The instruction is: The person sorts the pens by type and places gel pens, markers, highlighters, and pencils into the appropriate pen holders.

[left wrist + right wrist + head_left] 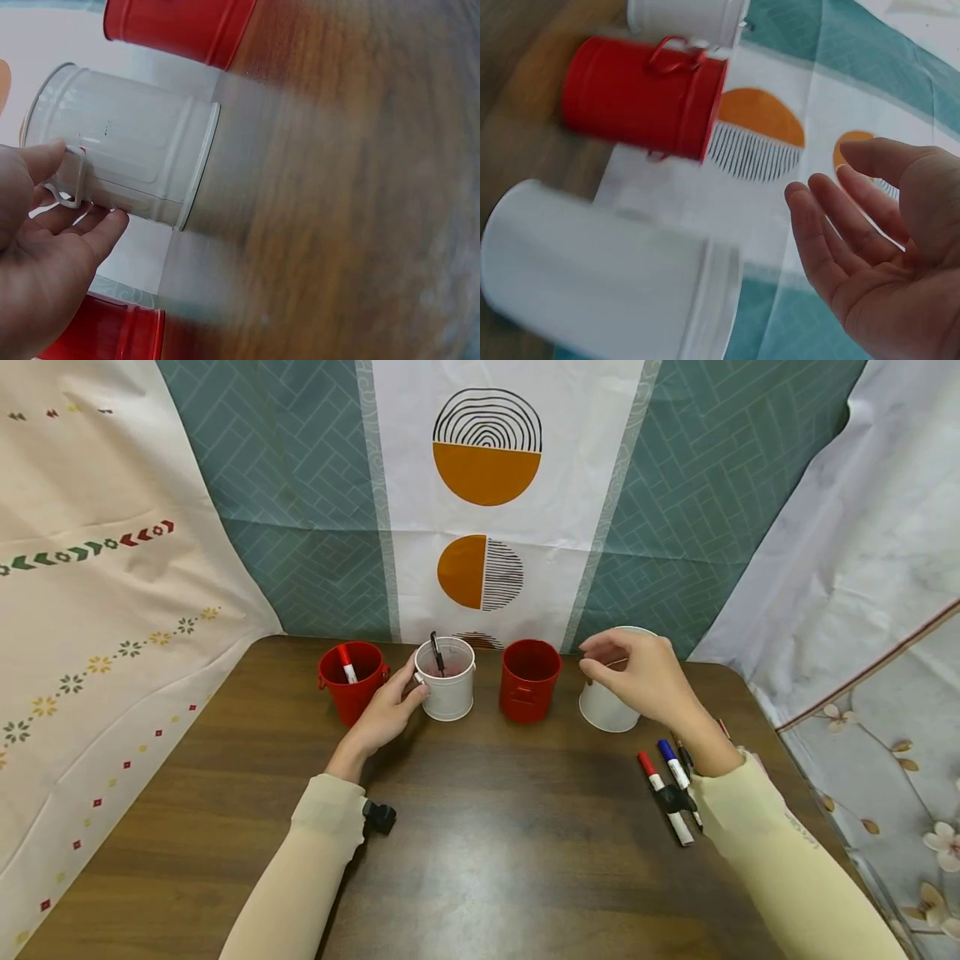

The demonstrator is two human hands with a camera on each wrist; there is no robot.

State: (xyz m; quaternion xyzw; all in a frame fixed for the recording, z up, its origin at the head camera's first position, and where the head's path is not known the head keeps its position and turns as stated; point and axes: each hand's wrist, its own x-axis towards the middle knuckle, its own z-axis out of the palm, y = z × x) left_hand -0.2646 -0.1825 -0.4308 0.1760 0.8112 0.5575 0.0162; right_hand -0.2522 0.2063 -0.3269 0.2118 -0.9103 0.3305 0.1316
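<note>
My left hand (390,706) holds the side of a white bucket (452,700), its thumb by the small ear handle (77,176) and its fingers against the wall. A black pen (437,653) stands tilted inside that bucket. Over the rim of another white bucket (606,708), at the right end of the row, hovers my right hand (641,672). Its fingers are loosely bent, the thumb apart from them, with nothing between, as the right wrist view also shows. Between the two white buckets stands a red bucket (527,693).
Left of the left hand, a second red bucket (348,697) has a red-capped marker (347,664) in it. Below the right forearm lie a red marker (663,797), a blue marker (672,762) and dark pens, partly hidden. Patterned cloth (315,485) hangs behind the wooden table (487,827).
</note>
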